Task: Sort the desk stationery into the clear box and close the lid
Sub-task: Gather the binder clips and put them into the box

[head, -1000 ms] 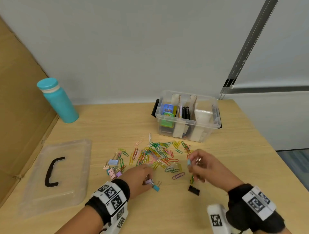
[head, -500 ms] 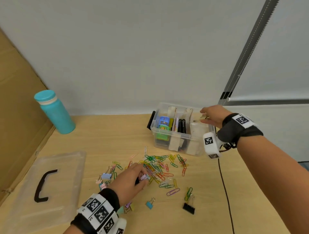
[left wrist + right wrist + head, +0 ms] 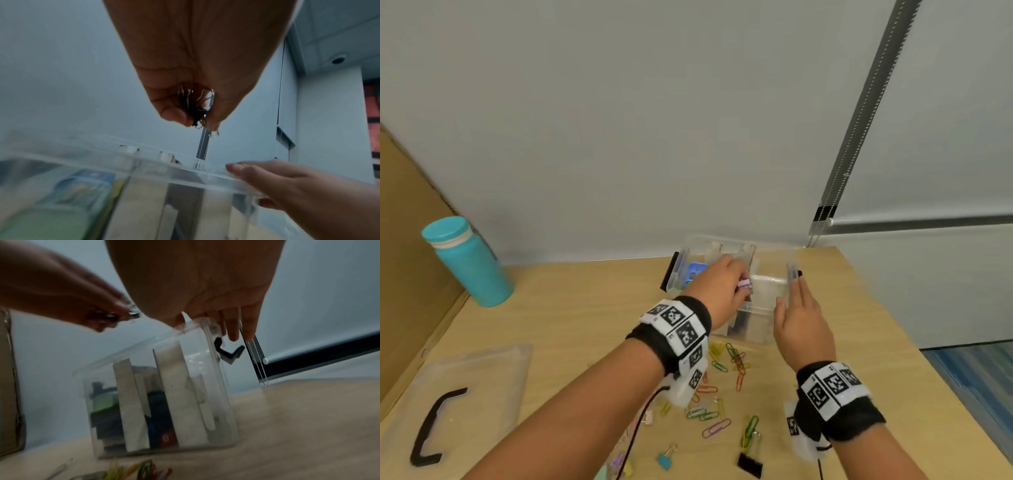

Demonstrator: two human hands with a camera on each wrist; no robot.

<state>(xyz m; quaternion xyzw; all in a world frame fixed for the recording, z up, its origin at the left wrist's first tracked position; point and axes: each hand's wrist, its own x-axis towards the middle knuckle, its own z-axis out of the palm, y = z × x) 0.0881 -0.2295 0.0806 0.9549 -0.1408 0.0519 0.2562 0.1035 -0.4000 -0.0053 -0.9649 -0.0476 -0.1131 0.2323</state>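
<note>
Nearest me on the worktop (image 3: 571, 308) I see a black binder clip (image 3: 750, 464) and a blue one (image 3: 666, 459), then scattered paper clips (image 3: 722, 370). Beyond them my right hand (image 3: 799, 325) lies against the clear box (image 3: 753, 329) at its right corner, fingers straight. My left hand (image 3: 720, 291) hovers over the box, pinching a bunch of binder clips (image 3: 197, 107). The lid (image 3: 465, 394) lies at far left.

An office setting is indicated. A wooden desk (image 3: 585, 308) strewn with paper clips (image 3: 734, 359) is seen beneath the hands; a roller blind (image 3: 928, 102) is hung beyond them.
</note>
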